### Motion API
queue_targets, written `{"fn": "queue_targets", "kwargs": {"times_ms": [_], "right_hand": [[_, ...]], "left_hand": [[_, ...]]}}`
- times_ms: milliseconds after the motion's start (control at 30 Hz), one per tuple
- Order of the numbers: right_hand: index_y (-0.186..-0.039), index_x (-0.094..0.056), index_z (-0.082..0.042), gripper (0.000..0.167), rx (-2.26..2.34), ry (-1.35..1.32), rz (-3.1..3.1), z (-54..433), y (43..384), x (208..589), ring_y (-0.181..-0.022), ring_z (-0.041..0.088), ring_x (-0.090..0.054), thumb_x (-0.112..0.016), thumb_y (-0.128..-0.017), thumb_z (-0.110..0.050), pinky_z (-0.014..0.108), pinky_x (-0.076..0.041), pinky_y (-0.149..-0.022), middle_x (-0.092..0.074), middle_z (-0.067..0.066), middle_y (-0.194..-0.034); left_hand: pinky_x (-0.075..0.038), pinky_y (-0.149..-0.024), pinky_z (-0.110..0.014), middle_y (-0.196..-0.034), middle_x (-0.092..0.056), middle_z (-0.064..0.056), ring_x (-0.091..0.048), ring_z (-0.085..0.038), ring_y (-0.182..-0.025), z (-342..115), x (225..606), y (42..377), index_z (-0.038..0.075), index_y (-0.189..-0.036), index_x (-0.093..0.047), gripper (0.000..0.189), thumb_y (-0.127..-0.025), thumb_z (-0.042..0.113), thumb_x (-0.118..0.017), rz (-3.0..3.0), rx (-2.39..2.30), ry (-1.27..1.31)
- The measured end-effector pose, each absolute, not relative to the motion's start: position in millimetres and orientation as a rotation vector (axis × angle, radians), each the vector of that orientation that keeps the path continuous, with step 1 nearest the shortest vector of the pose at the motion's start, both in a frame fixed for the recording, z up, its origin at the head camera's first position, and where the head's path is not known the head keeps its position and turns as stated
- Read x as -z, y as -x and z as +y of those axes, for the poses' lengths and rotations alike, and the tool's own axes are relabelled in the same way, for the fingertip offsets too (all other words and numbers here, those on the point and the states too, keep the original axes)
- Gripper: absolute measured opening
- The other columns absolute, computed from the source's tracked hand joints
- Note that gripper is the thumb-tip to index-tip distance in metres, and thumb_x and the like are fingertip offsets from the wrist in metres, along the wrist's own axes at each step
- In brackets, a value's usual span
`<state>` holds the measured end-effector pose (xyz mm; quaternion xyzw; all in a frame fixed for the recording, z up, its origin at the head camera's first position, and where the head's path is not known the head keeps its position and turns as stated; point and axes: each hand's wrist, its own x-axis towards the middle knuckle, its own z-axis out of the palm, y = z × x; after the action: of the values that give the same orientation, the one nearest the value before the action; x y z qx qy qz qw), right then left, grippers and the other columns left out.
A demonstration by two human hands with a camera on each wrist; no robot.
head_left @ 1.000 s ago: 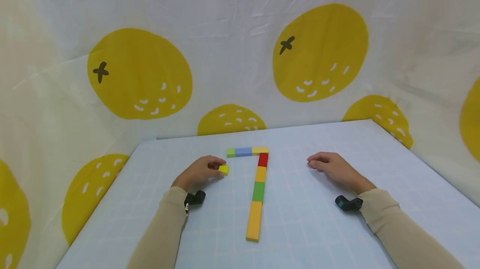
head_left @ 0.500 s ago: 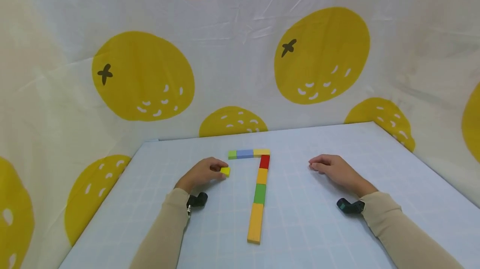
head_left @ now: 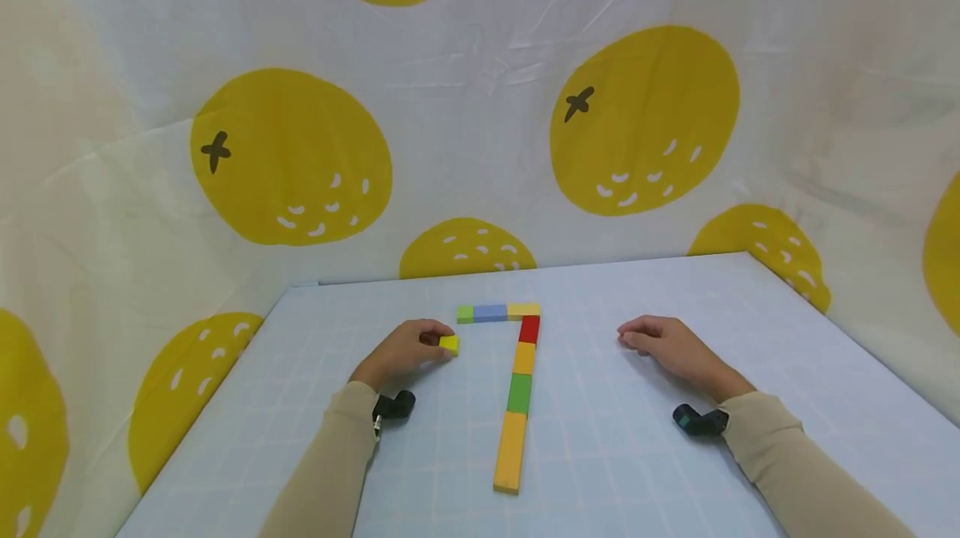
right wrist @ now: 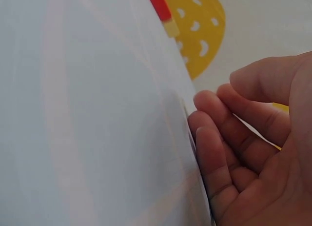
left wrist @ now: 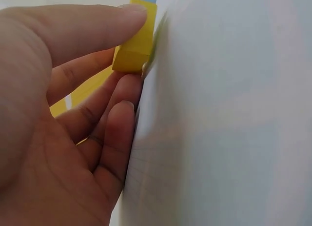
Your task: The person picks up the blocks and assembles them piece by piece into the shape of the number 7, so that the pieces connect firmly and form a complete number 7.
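Between thumb and fingers my left hand [head_left: 401, 348] pinches a small yellow block [left wrist: 136, 40], low over the tabletop. Just beyond it lies a row made of a light green block [head_left: 465, 315], a blue block [head_left: 491, 313] and a pale yellow block [head_left: 523, 311]. From that row's right end a column runs toward me: a red block [head_left: 529, 329], an orange block [head_left: 524, 358], a green block [head_left: 519, 393] and a long orange block [head_left: 510, 453]. To the right, my right hand [head_left: 671, 346] rests on the table with loosely curled fingers and nothing in them.
A pale blue checked cloth [head_left: 600, 455] covers the table. Behind it hangs a white curtain [head_left: 465, 146] printed with big yellow fruit. A black wrist camera [head_left: 395, 406] sits on the left wrist, another black camera [head_left: 699, 420] on the right.
The head view has tilted slightly, so the scene sits a little lower in it. Both hands stay nearly still, the left still pinching the yellow block.
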<state>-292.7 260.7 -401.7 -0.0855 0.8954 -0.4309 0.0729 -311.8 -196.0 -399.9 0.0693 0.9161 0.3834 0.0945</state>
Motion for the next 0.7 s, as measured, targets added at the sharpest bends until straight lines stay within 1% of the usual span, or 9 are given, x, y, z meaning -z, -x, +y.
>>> {"fn": "queue_targets", "kwargs": {"times_ms": [100, 233, 367, 567, 700], "right_hand": [[-0.126, -0.067, -0.013, 0.038, 1.297, 0.254, 2.693, 261.2, 291.9, 401.7, -0.106, 0.024, -0.060, -0.057, -0.102, -0.040, 0.048, -0.047, -0.098, -0.068, 0.003, -0.118], [-0.126, -0.067, -0.013, 0.037, 1.294, 0.257, 2.698, 261.6, 291.8, 401.0, -0.106, 0.024, -0.060, -0.058, -0.102, -0.040, 0.047, -0.047, -0.097, -0.068, 0.002, -0.119], [-0.126, -0.067, -0.012, 0.039, 1.291, 0.255, 2.696, 261.1, 291.6, 400.2, -0.106, 0.023, -0.060, -0.059, -0.101, -0.041, 0.046, -0.048, -0.096, -0.068, 0.003, -0.119], [-0.126, -0.067, -0.014, 0.040, 1.305, 0.245, 2.688, 260.2, 293.2, 403.4, -0.106, 0.023, -0.060, -0.060, -0.100, -0.043, 0.047, -0.048, -0.098, -0.068, 0.002, -0.119], [-0.126, -0.067, -0.014, 0.039, 1.309, 0.243, 2.688, 260.6, 294.2, 407.5, -0.106, 0.022, -0.060, -0.060, -0.100, -0.042, 0.047, -0.048, -0.098, -0.067, 0.001, -0.120]], "left_hand": [[-0.047, -0.095, -0.042, -0.110, -0.064, 0.005, -0.055, -0.022, -0.104, -195.3, 399.6, 313.3, 0.028, -0.116, -0.072, 0.030, -0.087, 0.033, -0.079, 2.735, -1.151, -0.197], [-0.048, -0.094, -0.042, -0.113, -0.066, 0.006, -0.058, -0.020, -0.105, -194.3, 396.5, 315.3, 0.025, -0.118, -0.072, 0.029, -0.090, 0.028, -0.077, 2.772, -1.175, -0.218], [-0.052, -0.089, -0.039, -0.115, -0.066, 0.004, -0.059, -0.020, -0.106, -193.4, 395.1, 318.7, 0.022, -0.121, -0.071, 0.030, -0.092, 0.023, -0.074, 2.782, -1.194, -0.227], [-0.056, -0.077, -0.034, -0.117, -0.066, -0.002, -0.061, -0.022, -0.102, -193.5, 395.3, 324.2, 0.016, -0.124, -0.069, 0.031, -0.093, 0.019, -0.072, 2.785, -1.235, -0.195], [-0.055, -0.076, -0.033, -0.117, -0.065, -0.003, -0.061, -0.021, -0.099, -193.8, 397.7, 329.2, 0.016, -0.123, -0.070, 0.031, -0.092, 0.020, -0.073, 2.786, -1.233, -0.175]]}}
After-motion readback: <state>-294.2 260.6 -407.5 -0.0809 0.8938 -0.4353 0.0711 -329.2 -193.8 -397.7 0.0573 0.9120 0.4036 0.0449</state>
